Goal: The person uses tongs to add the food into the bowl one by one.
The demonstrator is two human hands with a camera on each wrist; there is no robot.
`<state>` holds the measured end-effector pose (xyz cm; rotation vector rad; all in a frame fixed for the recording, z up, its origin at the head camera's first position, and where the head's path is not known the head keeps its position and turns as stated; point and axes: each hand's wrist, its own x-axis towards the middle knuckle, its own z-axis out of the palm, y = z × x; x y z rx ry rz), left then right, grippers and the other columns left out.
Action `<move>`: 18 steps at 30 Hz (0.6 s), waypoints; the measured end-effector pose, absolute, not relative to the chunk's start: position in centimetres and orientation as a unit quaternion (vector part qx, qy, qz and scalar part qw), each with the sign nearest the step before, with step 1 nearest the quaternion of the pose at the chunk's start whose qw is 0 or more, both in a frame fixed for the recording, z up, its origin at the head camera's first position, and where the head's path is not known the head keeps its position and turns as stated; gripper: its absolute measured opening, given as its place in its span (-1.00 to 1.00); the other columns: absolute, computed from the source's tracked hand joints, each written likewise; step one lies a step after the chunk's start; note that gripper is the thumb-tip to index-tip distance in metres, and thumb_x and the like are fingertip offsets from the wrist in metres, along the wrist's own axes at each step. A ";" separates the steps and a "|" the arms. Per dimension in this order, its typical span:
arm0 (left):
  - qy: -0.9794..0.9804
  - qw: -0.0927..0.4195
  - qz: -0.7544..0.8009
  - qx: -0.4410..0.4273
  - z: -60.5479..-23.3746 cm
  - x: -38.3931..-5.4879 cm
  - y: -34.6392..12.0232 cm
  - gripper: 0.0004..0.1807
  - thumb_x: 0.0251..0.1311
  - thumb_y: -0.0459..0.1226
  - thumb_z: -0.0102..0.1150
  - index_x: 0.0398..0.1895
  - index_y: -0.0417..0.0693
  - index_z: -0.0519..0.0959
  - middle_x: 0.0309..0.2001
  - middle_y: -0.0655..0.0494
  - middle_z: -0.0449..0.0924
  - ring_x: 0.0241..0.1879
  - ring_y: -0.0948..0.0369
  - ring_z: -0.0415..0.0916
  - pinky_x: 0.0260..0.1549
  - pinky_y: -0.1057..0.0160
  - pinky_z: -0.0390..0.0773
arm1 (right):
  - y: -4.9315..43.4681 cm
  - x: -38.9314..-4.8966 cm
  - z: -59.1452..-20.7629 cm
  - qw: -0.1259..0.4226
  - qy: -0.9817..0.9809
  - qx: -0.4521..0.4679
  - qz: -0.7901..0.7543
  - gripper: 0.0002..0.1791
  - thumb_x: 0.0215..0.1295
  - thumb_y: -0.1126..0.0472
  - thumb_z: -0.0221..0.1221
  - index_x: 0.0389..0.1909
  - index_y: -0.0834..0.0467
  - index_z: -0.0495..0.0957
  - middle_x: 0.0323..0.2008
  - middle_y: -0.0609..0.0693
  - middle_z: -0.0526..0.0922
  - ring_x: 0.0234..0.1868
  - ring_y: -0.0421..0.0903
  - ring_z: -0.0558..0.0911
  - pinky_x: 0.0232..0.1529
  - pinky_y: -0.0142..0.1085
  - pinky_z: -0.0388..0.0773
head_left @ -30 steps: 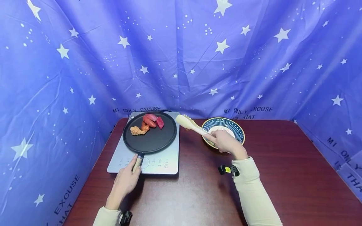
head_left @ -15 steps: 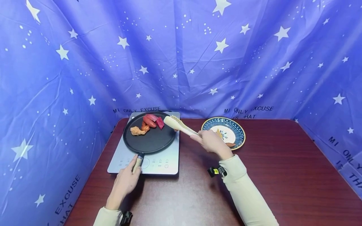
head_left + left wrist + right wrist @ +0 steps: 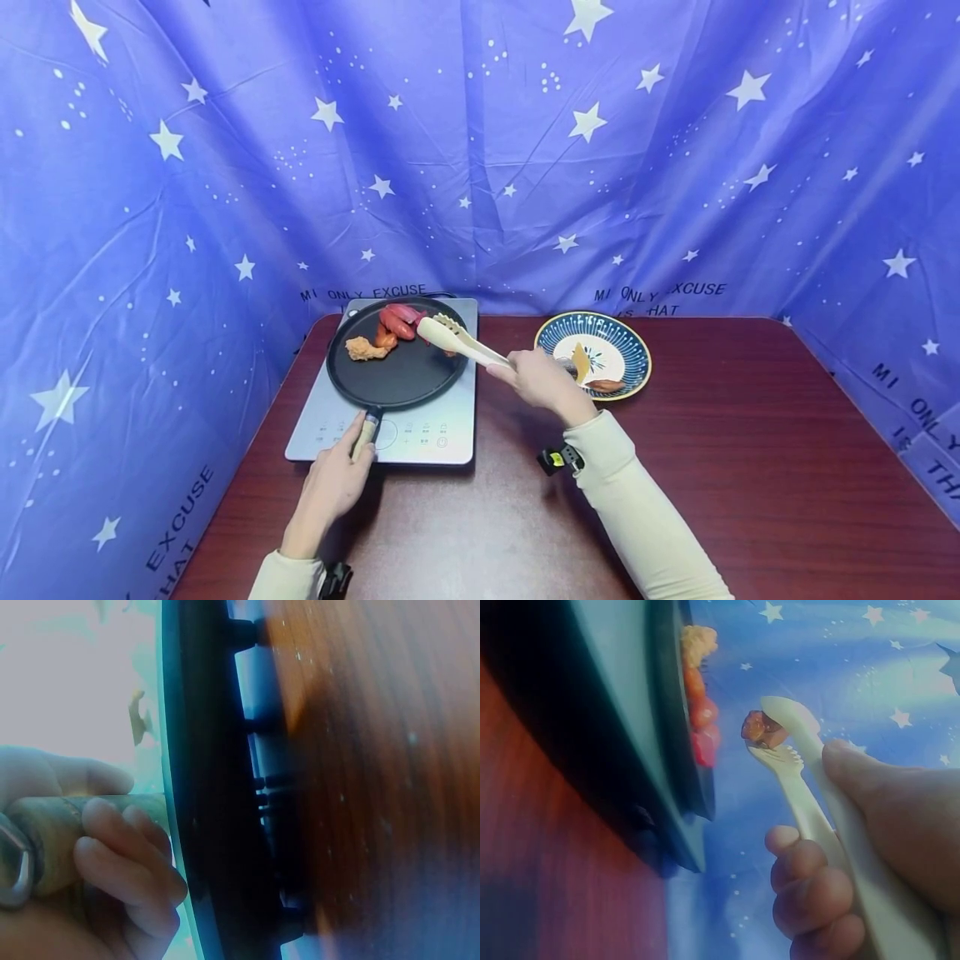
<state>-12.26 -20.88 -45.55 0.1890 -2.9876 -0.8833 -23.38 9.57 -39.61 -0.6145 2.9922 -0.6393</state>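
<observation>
- Head view: wide, from above, facing forward and down across the desk (image 3: pixel 720 433) to the starry curtain (image 3: pixel 465 158).
- Left wrist view: close at the left grip (image 3: pixel 131 870), rolled sideways; pan handle (image 3: pixel 54 840) shared with head view.
- Right wrist view: near, rolled sideways, facing along the tongs (image 3: pixel 846 821) toward the curtain; tongs shared with head view.
</observation>
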 end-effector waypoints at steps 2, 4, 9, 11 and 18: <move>-0.957 0.010 -0.284 0.061 -45.6 -12.3 -20.9 -0.38 0.31 -0.06 -0.09 0.44 0.06 0.18 -0.04 -0.28 0.54 -0.39 0.02 0.42 -0.36 -0.03 0.40 | 9.3 -23.3 -40.0 0.008 0.959 -0.194 -0.205 -0.55 0.34 -0.18 0.01 -0.56 0.08 0.48 -0.72 -0.10 0.34 -0.66 -0.11 0.40 -0.62 -0.22 0.30; -0.957 0.010 -0.284 0.062 -45.6 -12.3 -20.9 -0.38 0.31 -0.06 -0.09 0.44 0.07 0.19 -0.04 -0.28 0.55 -0.40 0.02 0.41 -0.38 0.00 0.40 | 9.1 -23.3 -40.4 0.006 0.960 -0.191 -0.203 -0.55 0.34 -0.18 0.02 -0.56 0.08 0.49 -0.73 -0.09 0.35 -0.66 -0.10 0.41 -0.63 -0.22 0.30; -0.957 0.010 -0.283 0.063 -45.6 -12.3 -20.9 -0.38 0.30 -0.07 -0.09 0.43 0.06 0.20 -0.05 -0.29 0.55 -0.42 0.02 0.41 -0.41 0.01 0.39 | 8.7 -23.3 -41.0 -0.001 0.965 -0.182 -0.189 -0.55 0.32 -0.19 0.04 -0.56 0.08 0.50 -0.73 -0.07 0.37 -0.67 -0.09 0.41 -0.65 -0.22 0.29; -0.957 0.011 -0.283 0.062 -45.6 -12.3 -20.9 -0.38 0.30 -0.07 -0.09 0.43 0.05 0.19 -0.05 -0.29 0.55 -0.42 0.02 0.41 -0.40 0.00 0.40 | 8.6 -23.3 -41.2 -0.003 0.965 -0.182 -0.186 -0.55 0.31 -0.20 0.05 -0.56 0.08 0.50 -0.73 -0.07 0.37 -0.67 -0.09 0.40 -0.66 -0.22 0.28; -0.957 0.010 -0.284 0.061 -45.6 -12.3 -20.9 -0.38 0.31 -0.06 -0.09 0.44 0.06 0.19 -0.03 -0.30 0.54 -0.38 0.01 0.43 -0.36 -0.04 0.41 | 8.3 -23.1 -41.5 0.000 0.963 -0.199 -0.184 -0.54 0.31 -0.19 0.06 -0.59 0.08 0.46 -0.73 -0.07 0.37 -0.68 -0.09 0.39 -0.65 -0.22 0.29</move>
